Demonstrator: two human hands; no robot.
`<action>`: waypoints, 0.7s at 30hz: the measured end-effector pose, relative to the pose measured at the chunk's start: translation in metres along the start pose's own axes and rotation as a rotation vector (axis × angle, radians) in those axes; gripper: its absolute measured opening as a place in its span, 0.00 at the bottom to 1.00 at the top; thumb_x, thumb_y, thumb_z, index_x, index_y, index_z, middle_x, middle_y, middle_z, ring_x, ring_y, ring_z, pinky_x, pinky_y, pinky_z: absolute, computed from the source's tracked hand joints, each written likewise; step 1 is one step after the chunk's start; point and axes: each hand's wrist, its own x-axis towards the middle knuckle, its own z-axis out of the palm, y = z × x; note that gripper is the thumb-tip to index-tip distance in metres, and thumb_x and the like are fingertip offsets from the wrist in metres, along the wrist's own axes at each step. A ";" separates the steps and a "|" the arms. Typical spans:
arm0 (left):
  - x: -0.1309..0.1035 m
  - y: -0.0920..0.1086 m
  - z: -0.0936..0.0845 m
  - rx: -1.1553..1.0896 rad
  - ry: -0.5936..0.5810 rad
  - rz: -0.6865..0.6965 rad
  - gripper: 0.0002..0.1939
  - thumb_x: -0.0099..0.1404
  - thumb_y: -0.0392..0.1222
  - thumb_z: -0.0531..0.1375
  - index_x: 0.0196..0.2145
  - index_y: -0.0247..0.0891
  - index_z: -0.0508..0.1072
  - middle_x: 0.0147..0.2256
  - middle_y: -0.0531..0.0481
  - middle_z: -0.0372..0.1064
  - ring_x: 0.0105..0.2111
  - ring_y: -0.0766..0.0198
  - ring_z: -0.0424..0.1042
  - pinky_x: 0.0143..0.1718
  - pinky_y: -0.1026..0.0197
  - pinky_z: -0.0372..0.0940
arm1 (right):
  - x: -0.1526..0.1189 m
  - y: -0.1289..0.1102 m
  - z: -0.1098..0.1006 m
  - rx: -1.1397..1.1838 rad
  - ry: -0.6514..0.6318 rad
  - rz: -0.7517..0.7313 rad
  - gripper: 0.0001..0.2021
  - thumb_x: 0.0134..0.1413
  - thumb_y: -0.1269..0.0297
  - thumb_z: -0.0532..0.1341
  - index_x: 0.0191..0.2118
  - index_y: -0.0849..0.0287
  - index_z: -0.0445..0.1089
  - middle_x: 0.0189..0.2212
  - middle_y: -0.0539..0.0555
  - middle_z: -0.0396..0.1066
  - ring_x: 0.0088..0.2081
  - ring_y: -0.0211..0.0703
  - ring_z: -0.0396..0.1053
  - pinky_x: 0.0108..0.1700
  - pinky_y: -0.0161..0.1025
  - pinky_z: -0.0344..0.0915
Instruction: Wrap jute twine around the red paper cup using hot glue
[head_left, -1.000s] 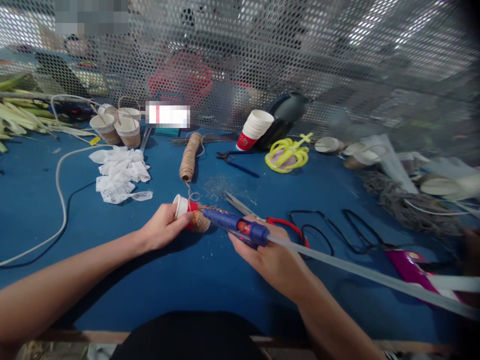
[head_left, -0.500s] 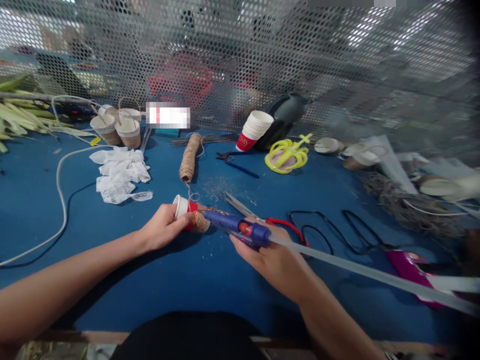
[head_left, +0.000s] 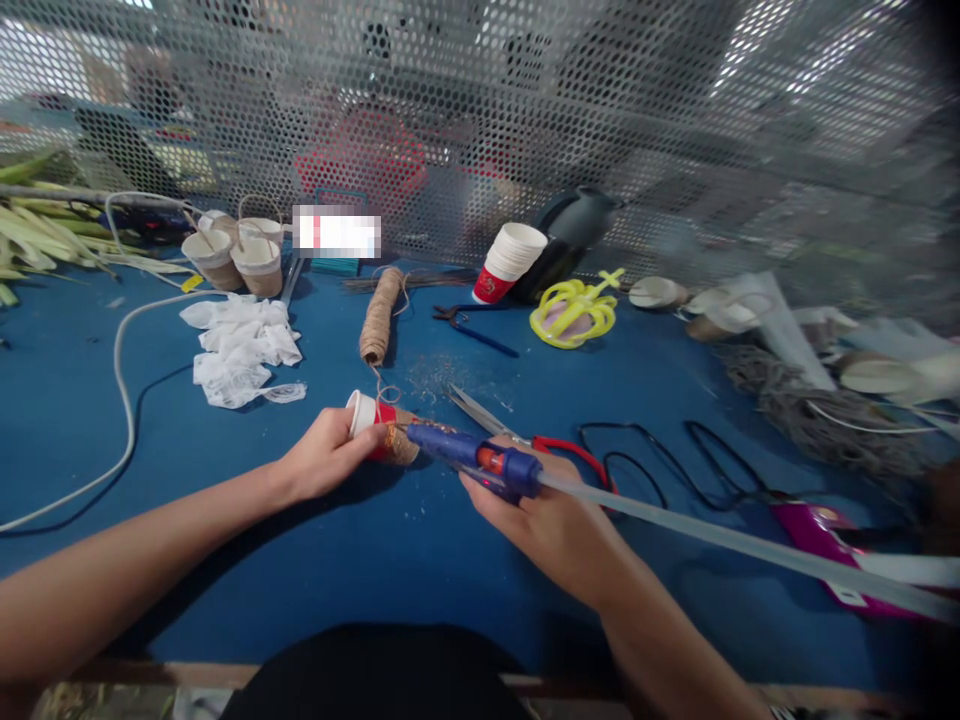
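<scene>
My left hand [head_left: 328, 455] is closed around a red and white paper cup [head_left: 363, 412] tipped on its side. Brown twine is wound about the cup's base end, and a strand runs from it to a twine roll [head_left: 381, 318] behind. In my right hand [head_left: 551, 520] is a blue hot glue gun [head_left: 450, 443], its nozzle at the twine-wrapped part of the cup; whether it touches I cannot tell. A long clear glue stick [head_left: 675, 528] sticks out of the gun's rear. Scissors with red handles [head_left: 570, 445] lie just beyond my right hand.
Blue-handled pliers [head_left: 480, 328], stacked paper cups [head_left: 517, 250], a dark jug [head_left: 574, 235] and a yellow crown-shaped piece [head_left: 574, 312] stand or lie farther back. White lace [head_left: 244, 350] and twine-handled cups [head_left: 256, 265] are at left. A purple device [head_left: 817, 550] sits right. Perforated metal [head_left: 480, 120] closes off the back.
Almost nothing differs. The glue gun's nozzle has shifted very slightly left and down along the twine-wrapped cup; both hands keep their hold.
</scene>
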 end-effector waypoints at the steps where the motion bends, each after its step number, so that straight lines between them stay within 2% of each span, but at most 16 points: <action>1: 0.000 0.000 0.000 0.002 0.008 0.000 0.17 0.58 0.45 0.50 0.33 0.29 0.71 0.24 0.49 0.67 0.27 0.63 0.64 0.28 0.64 0.61 | 0.000 0.000 0.000 -0.003 0.013 0.013 0.03 0.48 0.68 0.56 0.27 0.58 0.62 0.22 0.48 0.66 0.23 0.35 0.63 0.27 0.32 0.59; 10: 0.001 -0.001 0.001 -0.019 0.004 0.001 0.18 0.58 0.47 0.50 0.33 0.28 0.71 0.24 0.48 0.66 0.26 0.64 0.63 0.27 0.64 0.60 | -0.001 0.003 -0.002 0.059 -0.016 0.043 0.03 0.48 0.66 0.57 0.27 0.57 0.64 0.23 0.49 0.68 0.25 0.38 0.65 0.30 0.35 0.61; 13: 0.002 0.002 0.000 -0.013 0.018 0.012 0.18 0.58 0.47 0.50 0.33 0.28 0.70 0.25 0.49 0.65 0.25 0.66 0.62 0.26 0.65 0.59 | 0.001 0.004 -0.005 0.181 -0.019 0.180 0.06 0.46 0.63 0.58 0.24 0.57 0.65 0.15 0.47 0.64 0.19 0.37 0.63 0.23 0.34 0.60; 16: 0.003 0.005 -0.001 0.004 0.042 0.013 0.18 0.59 0.48 0.49 0.31 0.28 0.69 0.23 0.51 0.63 0.23 0.68 0.59 0.25 0.66 0.57 | 0.010 0.006 -0.013 0.419 -0.059 0.289 0.09 0.47 0.60 0.57 0.30 0.60 0.66 0.11 0.44 0.58 0.12 0.33 0.57 0.16 0.32 0.57; 19: 0.004 0.007 -0.003 0.025 0.056 0.012 0.18 0.60 0.48 0.48 0.29 0.29 0.68 0.22 0.52 0.60 0.22 0.69 0.56 0.24 0.66 0.54 | 0.025 0.013 -0.023 0.656 -0.059 0.343 0.12 0.45 0.58 0.59 0.30 0.63 0.65 0.15 0.47 0.62 0.16 0.33 0.60 0.19 0.32 0.59; 21: 0.006 0.009 -0.004 0.040 0.067 0.018 0.17 0.60 0.47 0.48 0.27 0.30 0.68 0.21 0.53 0.59 0.21 0.69 0.55 0.24 0.66 0.53 | 0.037 0.022 -0.029 0.705 0.015 0.379 0.12 0.43 0.57 0.61 0.27 0.63 0.64 0.19 0.49 0.65 0.20 0.32 0.62 0.22 0.31 0.60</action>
